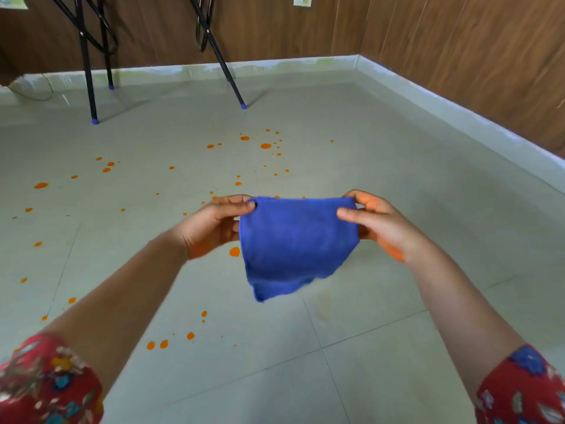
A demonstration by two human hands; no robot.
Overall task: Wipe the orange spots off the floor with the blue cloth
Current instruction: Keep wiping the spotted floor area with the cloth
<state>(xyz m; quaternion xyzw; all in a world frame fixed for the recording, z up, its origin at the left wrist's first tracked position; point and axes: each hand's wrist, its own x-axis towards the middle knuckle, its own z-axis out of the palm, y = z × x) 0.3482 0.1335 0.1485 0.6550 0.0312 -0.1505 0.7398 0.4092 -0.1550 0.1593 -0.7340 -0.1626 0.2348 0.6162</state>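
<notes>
Orange-spotted tile floor [382,185], wood-panelled walls [458,41]

The blue cloth [293,243] is hanging in the air above the floor [397,347], its top edge stretching level and its body drooping to a soft point at the lower left. The left hand [211,224] is pinching one top corner and the right hand [379,224] the other. The orange spots [266,145] are lying scattered over the pale grey tiles, mostly left of and beyond the cloth, with one large round spot [234,251] showing just beside its left edge.
</notes>
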